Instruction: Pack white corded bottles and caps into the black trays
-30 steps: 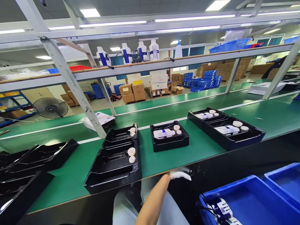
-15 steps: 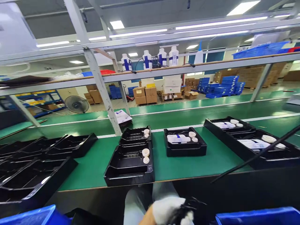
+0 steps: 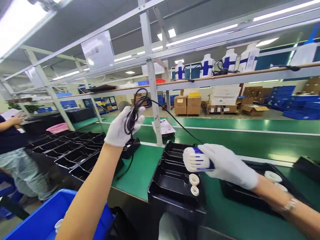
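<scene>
Gloved left hand (image 3: 121,128) is raised above the green surface (image 3: 140,166), fingers closed round a coiled black cable (image 3: 133,115). Gloved right hand (image 3: 228,165) grips a white, blue-striped device (image 3: 195,159) over the black plastic tray (image 3: 172,186) at the surface's near edge.

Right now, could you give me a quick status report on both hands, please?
Left hand raised, gripping coiled black cable. Right hand holding white-and-blue device above black tray. Two white caps sit in tray.
</scene>
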`<state>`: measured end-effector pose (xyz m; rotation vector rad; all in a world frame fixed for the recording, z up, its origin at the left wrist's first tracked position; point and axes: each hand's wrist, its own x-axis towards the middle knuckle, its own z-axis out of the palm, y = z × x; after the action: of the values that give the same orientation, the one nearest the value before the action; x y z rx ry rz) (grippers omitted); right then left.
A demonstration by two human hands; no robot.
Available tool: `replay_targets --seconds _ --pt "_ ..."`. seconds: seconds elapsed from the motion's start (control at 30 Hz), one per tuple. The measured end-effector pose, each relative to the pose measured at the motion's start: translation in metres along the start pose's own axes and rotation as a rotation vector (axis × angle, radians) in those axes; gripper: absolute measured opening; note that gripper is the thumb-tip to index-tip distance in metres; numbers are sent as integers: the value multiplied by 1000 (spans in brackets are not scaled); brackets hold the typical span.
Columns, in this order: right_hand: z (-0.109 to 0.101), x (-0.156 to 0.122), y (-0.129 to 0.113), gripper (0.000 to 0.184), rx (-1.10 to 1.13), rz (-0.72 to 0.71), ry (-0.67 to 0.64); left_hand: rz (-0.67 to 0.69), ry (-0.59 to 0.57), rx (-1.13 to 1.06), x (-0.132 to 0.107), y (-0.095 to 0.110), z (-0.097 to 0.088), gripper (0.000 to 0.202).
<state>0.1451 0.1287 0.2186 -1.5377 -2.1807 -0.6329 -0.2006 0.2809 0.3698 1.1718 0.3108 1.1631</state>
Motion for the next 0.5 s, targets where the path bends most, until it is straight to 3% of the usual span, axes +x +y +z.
replay_targets --seconds 0.1,0.23,0.37,0.5 --pt "75 63 8 80 -10 117 -210 -38 -56 153 65 -3 -4 36" --pt "155 116 27 87 50 277 -377 -53 -126 340 117 -45 -29 28" --pt "198 138 42 91 162 321 -497 -33 -197 474 135 -92 -76 43" --pt "222 146 43 79 315 346 -661 -86 -149 481 134 -133 -125 58"
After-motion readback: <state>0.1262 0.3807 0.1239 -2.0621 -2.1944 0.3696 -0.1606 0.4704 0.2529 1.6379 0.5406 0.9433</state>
